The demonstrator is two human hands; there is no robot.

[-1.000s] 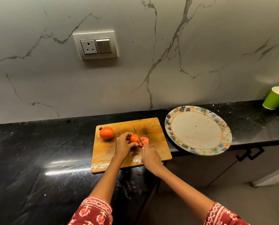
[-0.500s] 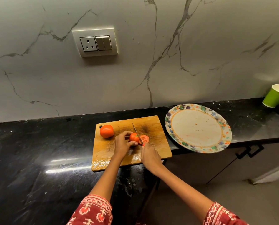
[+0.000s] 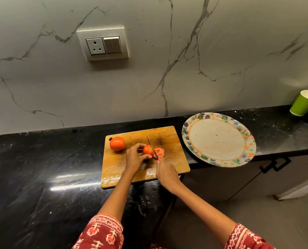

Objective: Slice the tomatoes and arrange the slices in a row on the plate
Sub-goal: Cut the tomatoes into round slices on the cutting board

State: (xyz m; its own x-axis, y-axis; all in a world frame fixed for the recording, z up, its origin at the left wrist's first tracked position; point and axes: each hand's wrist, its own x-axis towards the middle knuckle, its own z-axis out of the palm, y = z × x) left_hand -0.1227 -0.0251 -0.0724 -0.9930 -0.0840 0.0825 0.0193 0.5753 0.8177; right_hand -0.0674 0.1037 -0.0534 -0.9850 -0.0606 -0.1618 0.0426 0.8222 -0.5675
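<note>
Left hand: the left hand [image 3: 135, 157] curls over the cut tomato [image 3: 147, 150], fingers and thumb gripping it on the cutting board [image 3: 169, 141].
Right hand: the right hand [image 3: 165, 170] grips the knife [image 3: 151, 146] handle, wrapped tight around it; the blade stands in the tomato just right of the left fingertips.
Slice: one slice [image 3: 159, 152] lies flat against the blade's right side, just beyond the right hand.
Whole tomato: the whole tomato [image 3: 117, 143] sits left of the left hand, near the board's far corner.
Plate: the plate [image 3: 187, 133] lies right of both hands, apart from the board.
Cup: a green cup [image 3: 303, 103] stands far to the right.
</note>
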